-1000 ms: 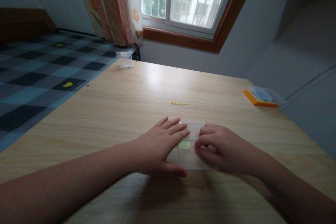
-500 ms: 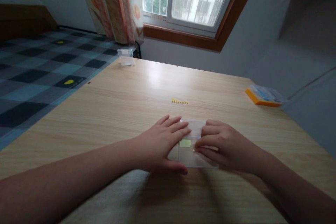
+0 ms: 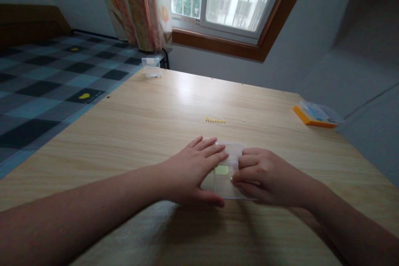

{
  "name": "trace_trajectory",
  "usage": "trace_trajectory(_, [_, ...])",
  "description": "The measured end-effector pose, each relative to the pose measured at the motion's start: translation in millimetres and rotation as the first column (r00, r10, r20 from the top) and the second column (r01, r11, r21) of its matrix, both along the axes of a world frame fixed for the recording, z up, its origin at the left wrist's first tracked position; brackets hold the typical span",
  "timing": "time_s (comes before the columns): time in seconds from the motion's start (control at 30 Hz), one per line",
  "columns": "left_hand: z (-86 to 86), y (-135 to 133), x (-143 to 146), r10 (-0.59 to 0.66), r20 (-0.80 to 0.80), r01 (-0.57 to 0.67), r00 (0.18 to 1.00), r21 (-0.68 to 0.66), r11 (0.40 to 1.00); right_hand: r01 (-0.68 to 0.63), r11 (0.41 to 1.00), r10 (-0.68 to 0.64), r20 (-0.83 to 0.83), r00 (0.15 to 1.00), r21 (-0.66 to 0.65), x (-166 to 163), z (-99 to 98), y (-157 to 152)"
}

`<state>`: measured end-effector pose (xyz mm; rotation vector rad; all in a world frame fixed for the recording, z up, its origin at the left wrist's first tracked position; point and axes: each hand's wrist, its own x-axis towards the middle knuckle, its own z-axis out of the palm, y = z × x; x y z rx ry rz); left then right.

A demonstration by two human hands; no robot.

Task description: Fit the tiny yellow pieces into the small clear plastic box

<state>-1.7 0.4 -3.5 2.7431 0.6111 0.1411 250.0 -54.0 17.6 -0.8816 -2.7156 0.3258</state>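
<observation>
A flat clear plastic box (image 3: 227,183) with compartments lies on the wooden table (image 3: 149,124), a pale yellow patch (image 3: 221,170) showing in one cell. My left hand (image 3: 190,172) lies flat on the box's left side, fingers stretched out and thumb along its near edge. My right hand (image 3: 264,176) rests on the box's right side with fingers curled in and fingertips pinched at a tiny pale bit I cannot make out. A short row of small yellow beads (image 3: 215,121) lies on the table beyond the box.
An orange-edged case (image 3: 314,115) sits at the table's right edge. A small clear container (image 3: 151,67) stands at the far left corner. A checked bedspread (image 3: 46,91) lies left of the table. A window and curtain are behind.
Both hands stay on the box. The right fingers have shifted slightly at the box's middle; the view has drifted a little.
</observation>
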Motion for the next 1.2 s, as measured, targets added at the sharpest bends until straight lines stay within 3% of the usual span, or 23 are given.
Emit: trace_trajectory(1.2, [-0.5, 0.1, 0.5, -0.003, 0.017, 0.003, 1.000, -0.003, 1.000, 0.050, 0.991, -0.051, 0.000, 0.999, 0.123, -3.6, -2.1, -0.1])
